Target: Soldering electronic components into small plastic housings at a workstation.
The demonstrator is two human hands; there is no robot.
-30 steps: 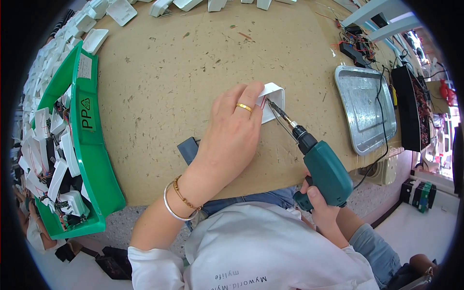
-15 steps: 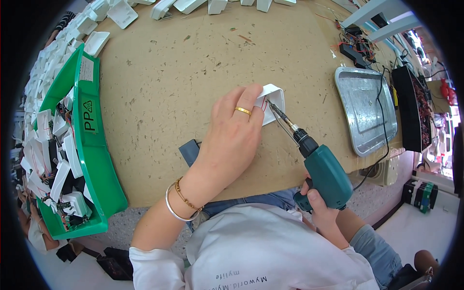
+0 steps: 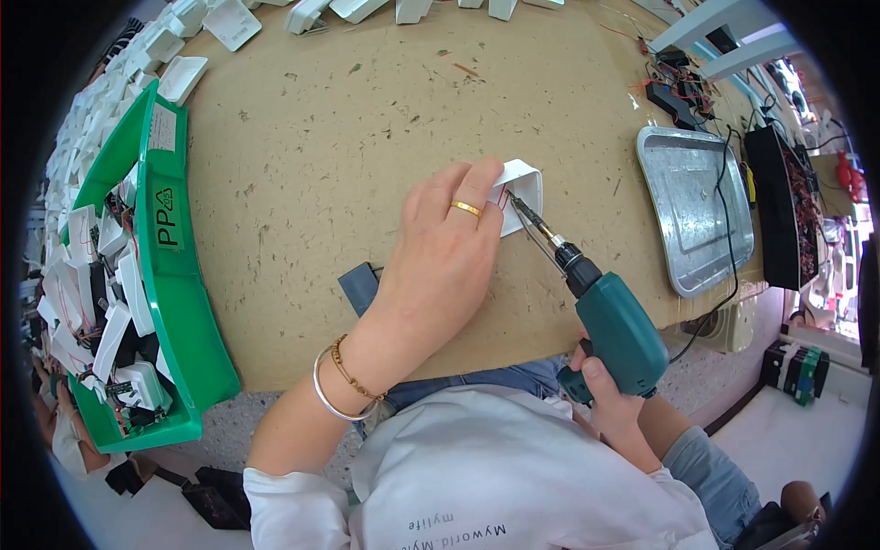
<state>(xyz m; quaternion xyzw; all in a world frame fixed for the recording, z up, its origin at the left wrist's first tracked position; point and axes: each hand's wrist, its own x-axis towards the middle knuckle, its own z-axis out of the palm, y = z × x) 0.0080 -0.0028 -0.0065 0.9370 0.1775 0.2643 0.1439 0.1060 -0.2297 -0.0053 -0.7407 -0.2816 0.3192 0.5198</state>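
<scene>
My left hand (image 3: 446,240) grips a white plastic housing (image 3: 522,203), open on the side turned to me, its fingers closed over the left part. A red wire shows inside. My right hand (image 3: 607,396) is wrapped round the handle of a dark green soldering gun (image 3: 621,332) with a thin guide tube along its barrel. The gun slants up to the left and its tip reaches into the housing; whether it touches the wire I cannot tell. Beside my left wrist lies a dark grey flat piece (image 3: 359,288), partly covered by the hand.
At the left stands a green bin (image 3: 197,344) full of white housings and wired parts. More white housings (image 3: 231,25) pile along the far left edge. To the right are a metal tray (image 3: 692,215) with a black cable across it, a black box (image 3: 781,206) and tangled wired parts (image 3: 678,92).
The picture is nearly the same. Both hands, the housing and the soldering gun keep their places, with only a very slight shift of my left hand and the housing.
</scene>
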